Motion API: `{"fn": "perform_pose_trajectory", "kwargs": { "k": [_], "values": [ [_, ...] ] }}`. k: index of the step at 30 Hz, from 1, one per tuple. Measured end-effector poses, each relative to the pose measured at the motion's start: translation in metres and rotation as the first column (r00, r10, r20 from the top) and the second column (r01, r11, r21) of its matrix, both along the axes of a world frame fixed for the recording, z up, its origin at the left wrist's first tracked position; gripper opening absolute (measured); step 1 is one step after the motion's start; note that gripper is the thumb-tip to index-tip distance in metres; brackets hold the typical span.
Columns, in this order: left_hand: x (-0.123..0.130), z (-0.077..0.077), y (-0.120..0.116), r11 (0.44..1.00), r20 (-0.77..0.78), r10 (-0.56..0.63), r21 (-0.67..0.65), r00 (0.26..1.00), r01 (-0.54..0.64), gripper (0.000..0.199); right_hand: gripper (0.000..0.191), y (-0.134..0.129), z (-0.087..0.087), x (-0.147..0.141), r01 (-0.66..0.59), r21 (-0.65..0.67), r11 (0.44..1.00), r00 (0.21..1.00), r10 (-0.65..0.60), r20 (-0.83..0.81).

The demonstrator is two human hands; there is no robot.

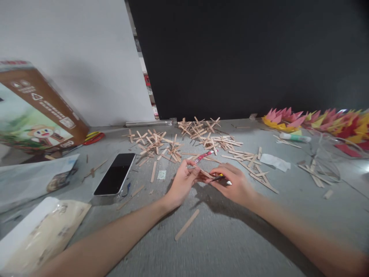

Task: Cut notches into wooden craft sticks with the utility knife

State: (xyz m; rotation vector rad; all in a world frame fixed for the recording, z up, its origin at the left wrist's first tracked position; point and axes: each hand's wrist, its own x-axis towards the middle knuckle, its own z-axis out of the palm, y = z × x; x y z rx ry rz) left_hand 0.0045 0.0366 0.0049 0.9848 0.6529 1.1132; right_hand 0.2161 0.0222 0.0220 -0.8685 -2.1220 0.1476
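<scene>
My left hand (184, 179) is closed, pinching one end of a wooden craft stick (206, 174) above the table. Close beside it, my right hand (233, 181) is closed around a thin dark tool with a yellow part (218, 177), held against the stick's other end. The fingers hide most of the tool, so its exact kind does not show. Just beyond my left fingers lies a red patterned strip (206, 154). A single loose craft stick (187, 225) rests on the grey table (230, 246), nearer to me than both hands.
Piles of crossed craft sticks (152, 143) spread behind my hands. To the left are a phone (115, 174), plastic packets (43, 234) and a brown box (43, 111). At right lie a white paper piece (276, 162), a glue stick (295, 137) and pink-yellow paper petals (284, 119).
</scene>
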Motion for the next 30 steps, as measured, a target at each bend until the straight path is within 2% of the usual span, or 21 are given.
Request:
{"fn": "perform_pose_trajectory", "kwargs": {
  "k": [5,9,11,14,16,18,20,22,26,30],
  "values": [
    [0.000,0.001,-0.003,0.998,-0.059,-0.004,0.070,0.998,0.008,0.043,0.007,0.006,-0.007,0.005,0.040,0.045,0.998,0.999,-0.040,-0.004],
    [0.002,0.002,-0.007,0.987,-0.268,0.041,0.163,0.963,0.003,0.037,0.003,0.011,-0.008,0.012,0.097,0.042,0.994,0.995,-0.096,-0.034],
    [0.001,0.003,-0.009,0.980,-0.412,0.057,0.199,0.909,0.029,0.032,0.006,0.013,-0.007,0.014,0.116,0.034,0.993,0.993,-0.115,-0.034],
    [-0.001,0.009,-0.010,0.950,-0.618,0.097,0.291,0.780,0.113,0.030,0.010,0.014,-0.006,0.014,0.141,0.038,0.989,0.990,-0.141,-0.001],
    [-0.003,0.013,-0.010,0.912,-0.705,0.158,0.372,0.691,0.171,0.033,0.012,0.013,-0.004,0.012,0.170,0.043,0.984,0.985,-0.171,0.001],
    [-0.006,0.016,-0.009,0.888,-0.736,0.220,0.423,0.640,0.180,0.034,0.016,0.009,-0.002,0.010,0.220,0.047,0.974,0.975,-0.220,-0.006],
    [-0.008,0.016,-0.008,0.892,-0.736,0.249,0.428,0.630,0.148,0.034,0.025,0.003,-0.001,0.006,0.276,0.061,0.959,0.961,-0.276,-0.011],
    [-0.008,0.015,-0.007,0.908,-0.713,0.246,0.407,0.656,0.102,0.032,0.034,-0.005,0.000,0.003,0.279,0.083,0.957,0.960,-0.281,0.006],
    [-0.009,0.013,-0.009,0.919,-0.655,0.230,0.389,0.720,0.059,0.025,0.045,-0.023,-0.003,-0.003,0.129,0.134,0.983,0.964,-0.156,0.214],
    [-0.012,0.016,-0.010,0.906,-0.681,0.275,0.420,0.678,0.055,0.020,0.042,-0.033,-0.002,-0.011,0.120,0.097,0.988,0.943,-0.145,0.300]
  ]
}}
